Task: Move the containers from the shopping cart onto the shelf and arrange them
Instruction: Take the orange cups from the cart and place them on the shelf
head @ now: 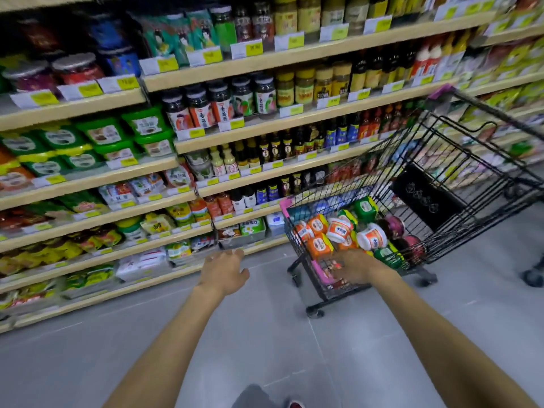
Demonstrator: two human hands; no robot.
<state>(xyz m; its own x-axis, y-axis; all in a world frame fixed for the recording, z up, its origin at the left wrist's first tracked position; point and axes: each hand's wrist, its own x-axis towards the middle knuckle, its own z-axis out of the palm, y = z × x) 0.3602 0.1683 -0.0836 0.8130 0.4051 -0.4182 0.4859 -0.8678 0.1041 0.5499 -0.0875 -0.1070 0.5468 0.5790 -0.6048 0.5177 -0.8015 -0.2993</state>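
Observation:
A black wire shopping cart with pink trim stands at the right, close to the shelf. Its basket holds several containers: orange-and-white tubs, orange boxes, green-lidded tubs and dark red jars. My right hand reaches over the cart's near rim, down among the containers; whether it grips one is hidden. My left hand hovers open and empty over the floor in front of the lowest shelves. The shelf unit fills the left and centre.
The shelves are packed with green tubs, jars, sauce bottles and packets, with yellow price tags along the edges. Grey tiled floor lies between me and the shelf. A second cart's wheel shows at the far right.

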